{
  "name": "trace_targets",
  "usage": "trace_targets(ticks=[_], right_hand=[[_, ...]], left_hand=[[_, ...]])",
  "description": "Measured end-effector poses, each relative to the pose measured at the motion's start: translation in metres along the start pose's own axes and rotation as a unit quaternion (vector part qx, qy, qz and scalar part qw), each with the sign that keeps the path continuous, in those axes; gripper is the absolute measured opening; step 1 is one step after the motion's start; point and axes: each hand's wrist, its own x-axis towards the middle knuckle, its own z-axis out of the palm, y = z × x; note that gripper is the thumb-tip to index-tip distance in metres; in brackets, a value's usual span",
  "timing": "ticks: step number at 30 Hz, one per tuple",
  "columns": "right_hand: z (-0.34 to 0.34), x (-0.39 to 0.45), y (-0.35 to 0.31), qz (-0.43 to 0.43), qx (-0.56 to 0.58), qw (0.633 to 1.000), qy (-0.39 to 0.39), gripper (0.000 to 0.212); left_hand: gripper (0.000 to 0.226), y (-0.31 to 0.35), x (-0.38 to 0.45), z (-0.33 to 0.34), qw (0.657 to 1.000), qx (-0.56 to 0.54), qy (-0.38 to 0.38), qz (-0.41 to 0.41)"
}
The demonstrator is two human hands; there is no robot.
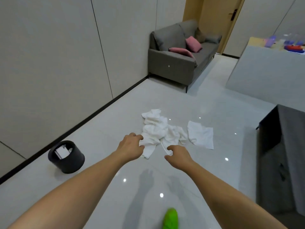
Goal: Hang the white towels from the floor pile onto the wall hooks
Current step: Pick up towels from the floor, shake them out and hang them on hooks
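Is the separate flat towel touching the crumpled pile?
Apart: the head view shows bare floor between the flat towel and the crumpled pile.

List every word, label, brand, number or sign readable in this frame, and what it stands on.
None can be read.
White card in the black bin: shows no print that can be made out.
Items on the far counter: too blurred to show any lettering.
White towels, sofa, door: no text visible.

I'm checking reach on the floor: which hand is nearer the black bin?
Left. The left hand is just right of the black bin; the right hand lies farther right.
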Motion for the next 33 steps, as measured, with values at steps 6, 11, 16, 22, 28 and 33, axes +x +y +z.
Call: trace_targets(ticks=[6,11,16,22,28,33], right_hand=[[0.025,0.150,0.017,0.002,0.004,0.999,-0.054,0.054],[0.045,0.261,0.033,0.026,0.015,0.991,-0.131,0.052],[0.063,0.350,0.044,0.059,0.017,0.981,-0.185,0.047],[0.121,0.436,0.051,0.115,0.054,0.967,-0.220,0.045],[0.256,0.531,0.088,0.172,0.074,0.956,-0.225,0.045],[0.417,0.612,0.136,0.222,0.091,0.953,-0.185,0.042]], left_hand=[[0.046,-0.042,0.131,0.022,0.999,-0.004,-0.022,-0.042],[0.045,-0.070,0.235,0.038,0.992,-0.013,-0.065,-0.105],[0.040,-0.090,0.321,0.054,0.977,-0.058,-0.083,-0.185],[0.039,-0.136,0.396,0.107,0.957,-0.099,-0.109,-0.249],[0.036,-0.223,0.475,0.231,0.953,-0.109,-0.153,-0.236],[0.034,-0.324,0.544,0.376,0.949,-0.106,-0.189,-0.230]])
